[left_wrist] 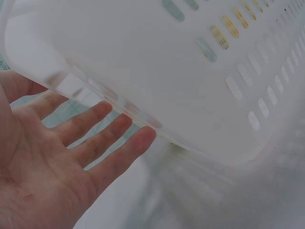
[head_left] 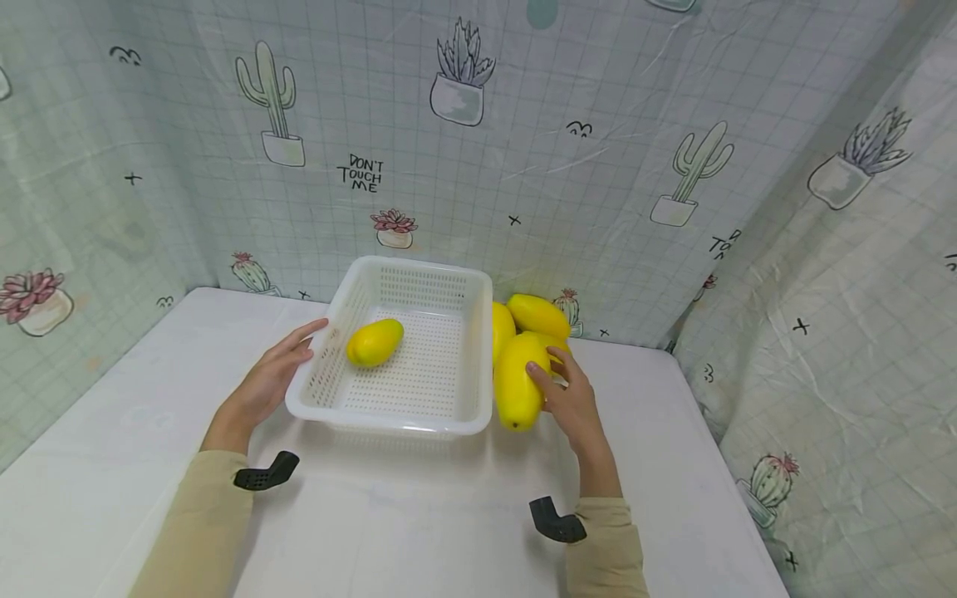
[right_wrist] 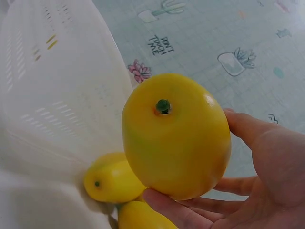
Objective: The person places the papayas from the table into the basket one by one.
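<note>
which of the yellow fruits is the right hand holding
The foremost yellow fruit, just right of the white basket: the right hand grips it. Of the others, one lies alone inside the basket and the rest are bunched behind the held fruit.

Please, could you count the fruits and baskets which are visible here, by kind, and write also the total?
White basket: 1
Yellow fruits: 5 (1 inside the basket, 1 held by the right hand, 3 others outside, to the right of the basket)
Total: 6
</note>
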A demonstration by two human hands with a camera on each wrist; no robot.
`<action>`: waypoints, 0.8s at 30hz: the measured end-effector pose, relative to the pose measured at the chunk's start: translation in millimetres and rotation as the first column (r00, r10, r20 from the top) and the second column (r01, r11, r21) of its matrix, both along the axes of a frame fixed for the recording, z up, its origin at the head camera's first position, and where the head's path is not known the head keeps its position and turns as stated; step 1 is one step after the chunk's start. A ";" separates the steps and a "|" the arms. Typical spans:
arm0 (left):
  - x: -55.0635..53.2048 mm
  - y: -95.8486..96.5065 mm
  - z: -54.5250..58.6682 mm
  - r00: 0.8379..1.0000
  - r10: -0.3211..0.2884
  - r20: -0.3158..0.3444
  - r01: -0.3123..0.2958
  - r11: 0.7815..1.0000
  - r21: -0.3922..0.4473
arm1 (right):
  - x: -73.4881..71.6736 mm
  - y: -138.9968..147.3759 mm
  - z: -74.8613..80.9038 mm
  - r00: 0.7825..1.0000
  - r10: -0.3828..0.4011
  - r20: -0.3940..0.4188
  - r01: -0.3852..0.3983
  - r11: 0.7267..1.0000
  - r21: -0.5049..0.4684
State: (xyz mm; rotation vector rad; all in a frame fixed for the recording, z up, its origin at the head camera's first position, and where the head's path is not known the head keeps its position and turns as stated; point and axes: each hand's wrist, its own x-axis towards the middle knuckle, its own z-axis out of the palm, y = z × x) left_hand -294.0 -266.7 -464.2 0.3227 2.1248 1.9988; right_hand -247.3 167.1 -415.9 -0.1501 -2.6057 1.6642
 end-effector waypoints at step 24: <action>-0.8 -1.0 -2.6 1.000 0.018 -0.006 -0.018 1.000 0.006 | 2.4 -4.0 2.3 0.998 0.029 -0.063 -0.034 0.997 -0.068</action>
